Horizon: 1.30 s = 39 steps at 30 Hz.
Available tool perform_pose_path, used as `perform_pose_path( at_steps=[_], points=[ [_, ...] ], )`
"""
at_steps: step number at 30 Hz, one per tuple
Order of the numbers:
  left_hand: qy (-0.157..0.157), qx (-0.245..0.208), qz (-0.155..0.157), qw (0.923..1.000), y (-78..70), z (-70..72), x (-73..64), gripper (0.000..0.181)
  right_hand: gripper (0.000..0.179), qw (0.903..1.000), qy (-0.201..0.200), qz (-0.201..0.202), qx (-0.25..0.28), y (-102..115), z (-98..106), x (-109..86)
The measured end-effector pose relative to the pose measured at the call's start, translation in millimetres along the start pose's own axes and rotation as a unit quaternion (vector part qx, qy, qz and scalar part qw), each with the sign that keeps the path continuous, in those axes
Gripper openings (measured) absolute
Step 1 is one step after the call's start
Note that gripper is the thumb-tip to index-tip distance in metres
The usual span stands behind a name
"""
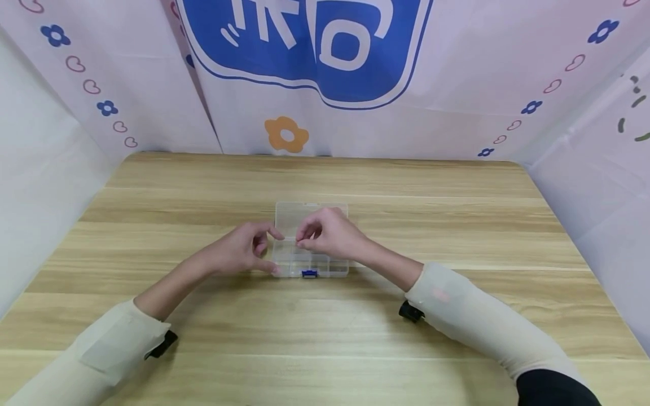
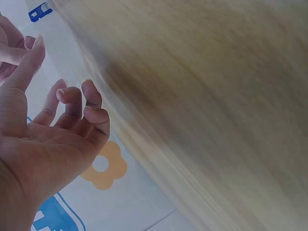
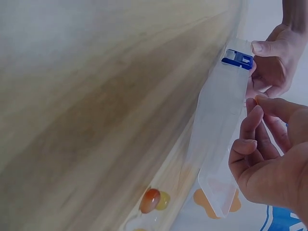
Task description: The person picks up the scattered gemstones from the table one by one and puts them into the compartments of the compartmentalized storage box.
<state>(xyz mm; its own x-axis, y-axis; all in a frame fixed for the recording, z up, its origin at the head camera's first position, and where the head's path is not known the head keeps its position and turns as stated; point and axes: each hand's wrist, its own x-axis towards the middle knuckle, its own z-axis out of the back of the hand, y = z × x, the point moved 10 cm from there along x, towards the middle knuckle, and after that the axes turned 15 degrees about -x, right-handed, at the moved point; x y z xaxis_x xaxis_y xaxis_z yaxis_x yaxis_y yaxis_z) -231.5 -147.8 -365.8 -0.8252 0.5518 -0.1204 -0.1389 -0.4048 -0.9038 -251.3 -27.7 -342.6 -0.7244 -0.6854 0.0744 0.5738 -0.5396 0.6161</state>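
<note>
On a wood-grained desk, the clear compartment box lies flat at centre; clock positions are taken from it, twelve being away from the person. At twelve, past the desk's far edge, hangs a white backdrop whose blue emblem carries bold white strokes, cut off above, so from here I cannot read the writing whole. The box, with its lid laid back toward twelve, looks light, fairly stiff and smooth enough to slide; the thin lid is probably its fragile part, and the side walls at three and nine should give the surest hold. I make out no brand or label on it. At nine, the left hand has its thumb and fingers spread wide about the box's end, apparently just touching; whether they press, I cannot tell. Over the centre, the right hand has thumb and forefinger together at the tips, seemingly pinching an orange-red piece, mostly hidden, likely very light and best kept to the fingertips. At six sits the blue latch, which a fingertip could probably lift.
</note>
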Motion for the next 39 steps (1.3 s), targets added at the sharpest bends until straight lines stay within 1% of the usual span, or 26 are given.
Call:
perform_pose_path(
  at_steps=[8, 16, 24, 32, 39],
  points=[
    [0.001, -0.002, -0.004, 1.0000, 0.6, 0.1, 1.7, 0.056, 0.004, 0.9999, 0.008, -0.005, -0.009, 1.0, -5.2, 6.4],
    [0.002, -0.003, -0.014, 0.9999, 4.0, 1.2, 1.9, 0.053, 0.004, 0.9997, 0.010, 0.003, -0.020, 3.6, -10.0, 9.7],
    [0.000, -0.010, -0.006, 0.9999, 9.0, 2.8, 1.6, 0.053, 0.003, 0.9995, 0.014, 0.001, -0.028, 7.5, -13.0, 12.3],
    [0.002, -0.006, -0.012, 0.9999, 4.2, 1.7, 1.0, 0.052, 0.004, 0.9994, 0.012, -0.006, -0.032, 8.2, -14.5, 14.5],
    [0.003, -0.010, -0.014, 0.9998, 0.3, 0.3, -0.3, 0.051, 0.004, 0.9995, 0.008, -0.002, -0.031, 9.4, -16.2, 16.3]
  ],
)
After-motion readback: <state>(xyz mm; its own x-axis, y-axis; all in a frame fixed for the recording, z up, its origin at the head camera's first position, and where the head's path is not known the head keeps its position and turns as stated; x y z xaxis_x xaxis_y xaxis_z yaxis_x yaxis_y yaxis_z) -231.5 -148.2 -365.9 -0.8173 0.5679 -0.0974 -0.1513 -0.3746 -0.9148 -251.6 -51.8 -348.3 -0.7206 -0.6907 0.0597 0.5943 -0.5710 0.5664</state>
